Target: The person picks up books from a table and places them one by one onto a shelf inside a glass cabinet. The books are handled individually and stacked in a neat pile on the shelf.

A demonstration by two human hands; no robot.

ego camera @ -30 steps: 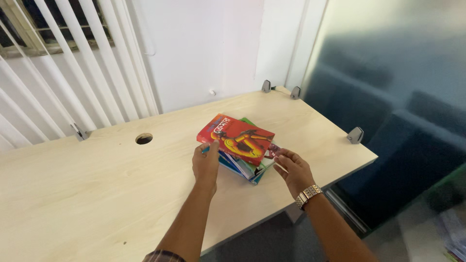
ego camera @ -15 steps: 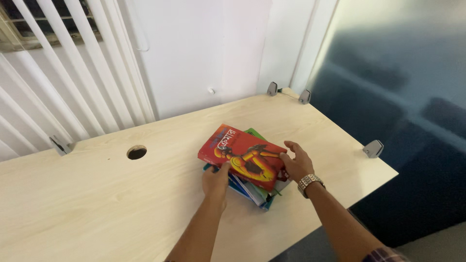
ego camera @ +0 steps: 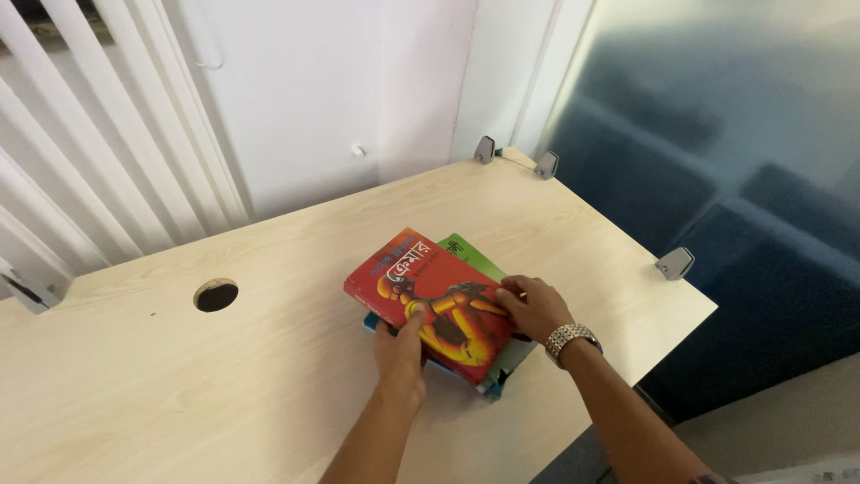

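- A small pile of books (ego camera: 488, 372) lies on the pale wooden desk (ego camera: 179, 385), near its right edge.
- The red book (ego camera: 434, 300) on top is gripped at its near edge by the left hand (ego camera: 400, 354), thumb on the cover.
- The right hand (ego camera: 535, 306) is laid flat and open on the cover.
- If the red book is tugged, the green book (ego camera: 472, 255) under it could be dragged along.
- The pile could be pushed off the desk's near edge.
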